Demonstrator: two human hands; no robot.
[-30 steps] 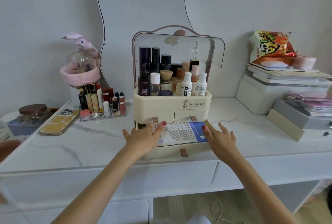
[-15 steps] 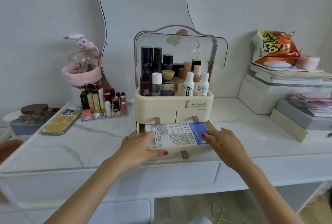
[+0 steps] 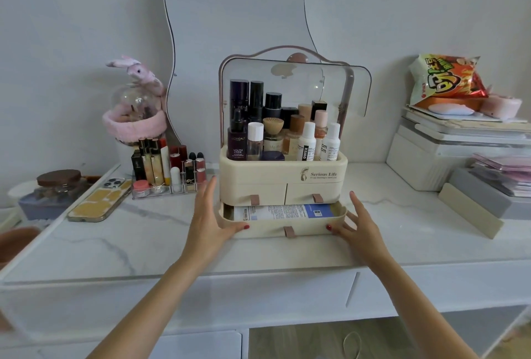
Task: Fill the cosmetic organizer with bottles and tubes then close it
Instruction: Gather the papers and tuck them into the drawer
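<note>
A cream cosmetic organizer point(image 3: 283, 179) stands on a white marble-veined worktop point(image 3: 143, 232) against a pale grey wall, its clear lid raised over the bottles. The left hand point(image 3: 211, 219) and right hand point(image 3: 356, 225), fingers straight, press thumbs on its part-open bottom drawer point(image 3: 267, 229).

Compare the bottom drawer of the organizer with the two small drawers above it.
The bottom drawer is pulled partly out; the two small drawers sit shut. It spans the full width; they split that width side by side. A printed packet shows inside it; their contents are hidden. All are cream with a brown pull tab.
</note>
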